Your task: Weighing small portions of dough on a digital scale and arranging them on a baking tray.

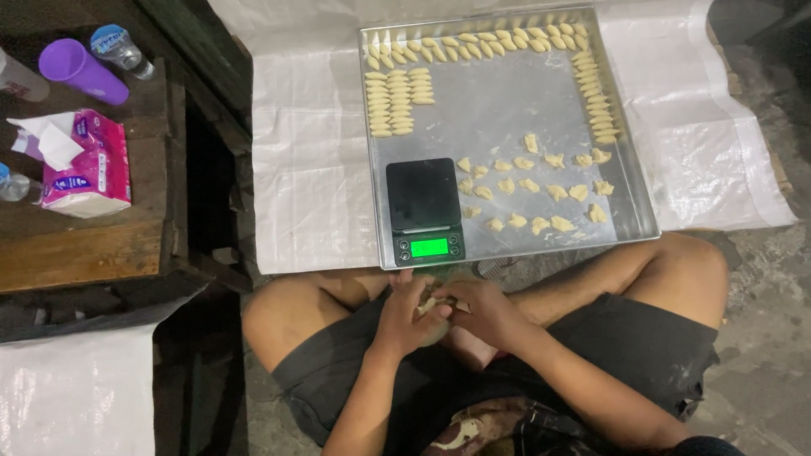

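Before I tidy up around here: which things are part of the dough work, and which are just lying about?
In use:
left hand and right hand, both around a dough piece
metal tray
shaped dough rows
loose dough lumps
digital scale

Lying about:
purple cup
tissue pack
water bottle

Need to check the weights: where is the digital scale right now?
In the head view, the black digital scale sits in the near left corner of the metal tray, left of the loose dough pieces, just beyond both hands.
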